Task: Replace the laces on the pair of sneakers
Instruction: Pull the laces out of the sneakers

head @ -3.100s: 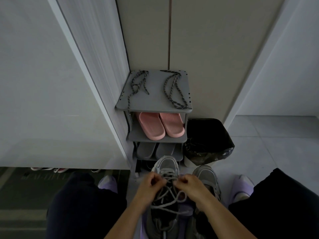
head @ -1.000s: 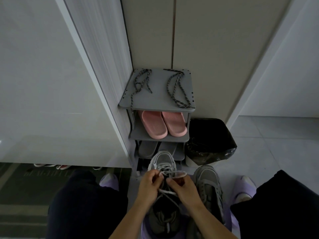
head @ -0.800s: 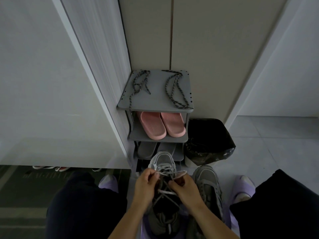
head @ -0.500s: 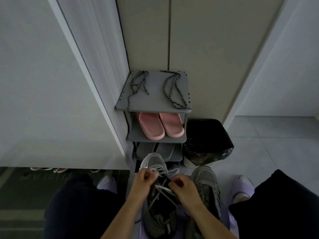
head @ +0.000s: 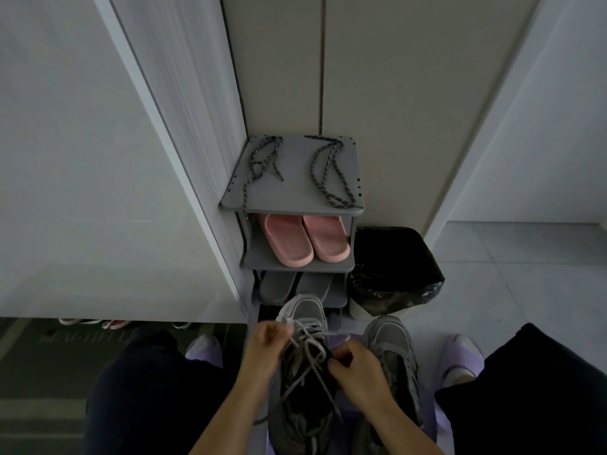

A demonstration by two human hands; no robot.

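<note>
Between the knees, I've drawn the left hand and right hand wider apart, fingers of both pinching the old pale lace, slackening it on the grey sneaker, while the dark spare laces wait on the shelf.

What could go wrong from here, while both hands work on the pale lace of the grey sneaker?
1. The pale lace lies in loose crossing loops over the grey sneaker, between the left hand and the right hand. A hard pull may tighten it into a knot.
2. One dark lace hangs over the front edge of the top shelf. A bump to the rack may send it to the floor.
</note>
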